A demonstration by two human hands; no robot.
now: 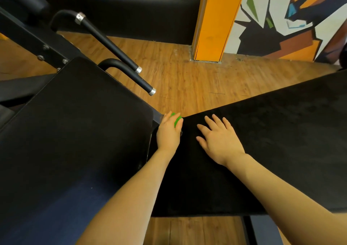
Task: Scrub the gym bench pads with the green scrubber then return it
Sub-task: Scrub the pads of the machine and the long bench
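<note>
We note a wood-plank floor (187,79) under two black upholstered gym pads. The right pad (272,141) runs as a long strip from the lower centre toward the right edge; the left pad (75,122) is broader and lies alongside it, the two nearly meeting at a corner. An orange pillar (214,19) stands at the far side, with a painted mural wall (291,19) to its right and a dark padded wall to its left.

The green scrubber (176,121) sits at the near-left corner of the right pad, by the gap between the pads. Only a small green patch shows past the fingers, so we cannot tell its long axis or which way it points.

The left hand (169,133) is our grip on the scrubber, fingers curled over it. The right hand (219,141) lies flat on the right pad, fingers spread and released, just beside the left hand.

Two black bar handles with silver end caps, the upper handle (110,43) and the lower handle (131,75), project over the floor beyond the left pad. A black metal frame (37,43) with bolts stands at upper left.
</note>
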